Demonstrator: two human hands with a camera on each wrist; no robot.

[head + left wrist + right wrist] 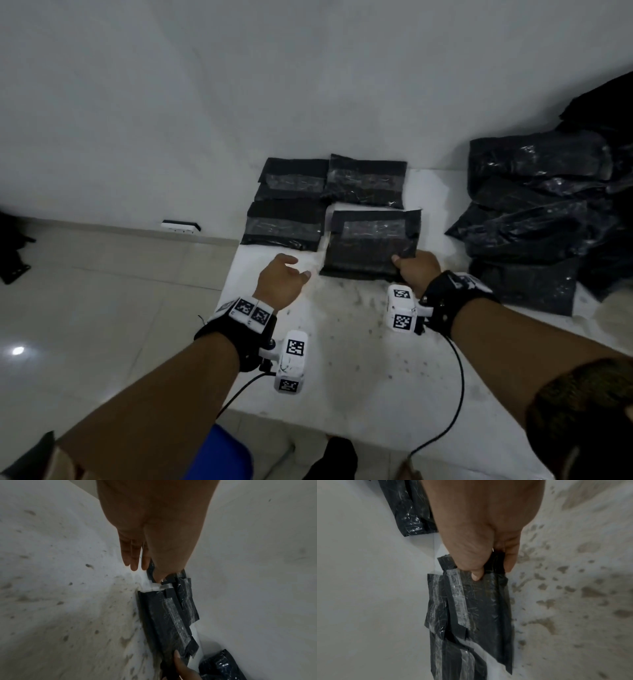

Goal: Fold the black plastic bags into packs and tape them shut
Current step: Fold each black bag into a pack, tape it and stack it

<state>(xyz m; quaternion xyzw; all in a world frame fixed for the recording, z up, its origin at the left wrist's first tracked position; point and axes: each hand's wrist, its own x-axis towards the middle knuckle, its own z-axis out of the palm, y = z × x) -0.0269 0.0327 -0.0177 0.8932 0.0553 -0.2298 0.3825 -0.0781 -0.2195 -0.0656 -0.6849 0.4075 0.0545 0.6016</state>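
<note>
A folded black pack (371,243) with a clear tape strip lies at the middle of the white table (359,342). My right hand (412,270) pinches its near right corner, thumb on top; the wrist view shows the thumb and fingers (477,573) clamped on the pack (471,601). My left hand (284,277) hovers just left of the pack with relaxed straight fingers (133,555), holding nothing. Three more taped packs (291,202) lie behind and to the left, up to the wall.
A heap of loose black plastic bags (534,219) fills the table's right side. The table's left edge drops to a tiled floor (102,291). The near tabletop is stained. Cables hang from both wrist cameras.
</note>
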